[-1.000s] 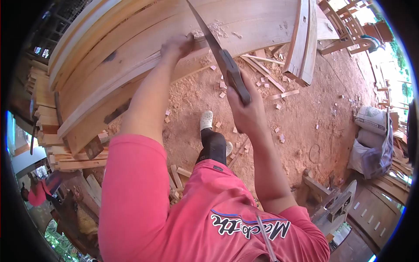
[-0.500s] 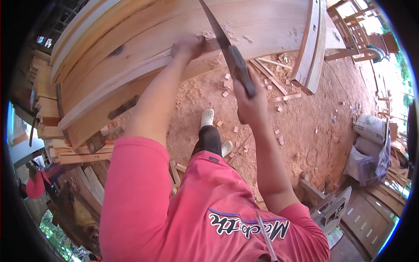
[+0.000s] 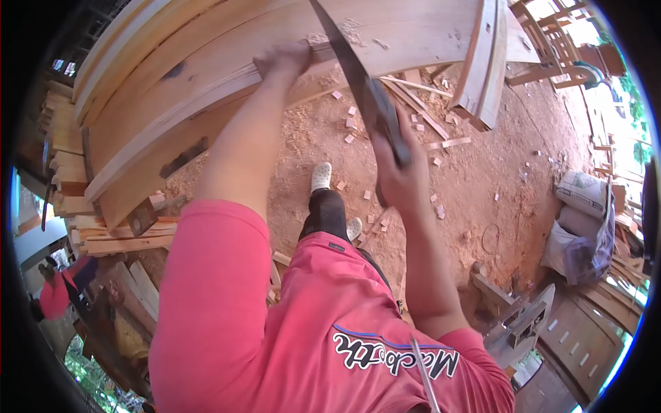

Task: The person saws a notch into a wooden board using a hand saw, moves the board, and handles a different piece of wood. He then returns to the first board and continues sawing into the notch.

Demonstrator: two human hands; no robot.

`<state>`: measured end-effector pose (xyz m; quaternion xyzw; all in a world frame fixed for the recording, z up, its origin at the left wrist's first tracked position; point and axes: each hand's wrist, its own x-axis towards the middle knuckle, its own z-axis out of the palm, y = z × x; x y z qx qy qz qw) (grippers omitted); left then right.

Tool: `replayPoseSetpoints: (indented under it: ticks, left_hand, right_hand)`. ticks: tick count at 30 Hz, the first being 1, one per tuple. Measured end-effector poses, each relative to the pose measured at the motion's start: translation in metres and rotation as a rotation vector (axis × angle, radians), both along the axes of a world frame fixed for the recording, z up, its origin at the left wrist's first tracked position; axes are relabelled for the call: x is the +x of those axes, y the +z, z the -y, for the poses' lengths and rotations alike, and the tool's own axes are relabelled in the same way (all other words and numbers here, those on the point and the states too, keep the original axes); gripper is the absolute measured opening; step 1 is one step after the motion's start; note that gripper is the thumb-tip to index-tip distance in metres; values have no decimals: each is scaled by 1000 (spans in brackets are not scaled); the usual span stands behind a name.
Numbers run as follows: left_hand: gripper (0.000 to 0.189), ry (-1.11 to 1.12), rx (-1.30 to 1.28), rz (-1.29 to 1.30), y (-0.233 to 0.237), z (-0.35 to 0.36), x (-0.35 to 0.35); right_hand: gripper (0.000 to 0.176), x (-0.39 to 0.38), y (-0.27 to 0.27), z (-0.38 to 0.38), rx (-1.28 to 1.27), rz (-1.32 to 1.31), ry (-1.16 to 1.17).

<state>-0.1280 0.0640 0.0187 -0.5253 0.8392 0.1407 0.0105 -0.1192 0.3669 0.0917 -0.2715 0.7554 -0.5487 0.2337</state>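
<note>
My right hand (image 3: pixel 405 172) is wrapped round the dark handle of a handsaw (image 3: pixel 346 54). Its long blade points up and away, crossing the end of a long wooden strip (image 3: pixel 200 100) near the bench edge. Closed over that strip, just left of the blade, is my left hand (image 3: pixel 284 59). Sawdust and shavings (image 3: pixel 351 31) lie on the wide board (image 3: pixel 406 27) beyond the cut end.
Two grooved wooden pieces (image 3: pixel 482 76) lie across the board's right side. Small offcut blocks (image 3: pixel 350 122) and thin sticks (image 3: pixel 420 107) litter the dusty floor. Stuffed sacks (image 3: pixel 578 227) stand at right, stacked planks (image 3: pixel 69 165) at left. Another person's sleeve (image 3: pixel 54 297) shows far left.
My right hand has drawn the saw slightly back toward me. My left hand stays on the strip, now less blurred, and the whole view has shifted a little.
</note>
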Motion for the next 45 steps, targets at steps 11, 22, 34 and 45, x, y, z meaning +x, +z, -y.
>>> replayPoseSetpoints:
  ticks: [11,22,34,45]
  left_hand:
    - [56,-57,-16,29,2,-1,5]
    - [58,-13,5,45,1,4,-2]
    - [55,-27,11,8,-2,-3,5]
    - [46,18,-29,-145,-4,-1,-3]
  right_hand:
    - [54,6,3,-44,108,-11,6]
    - [63,71,13,-155,165,158,-19]
    - [54,-22,-12,45,23,-91,30]
    - [60,35,-15,-133,141,-192,98]
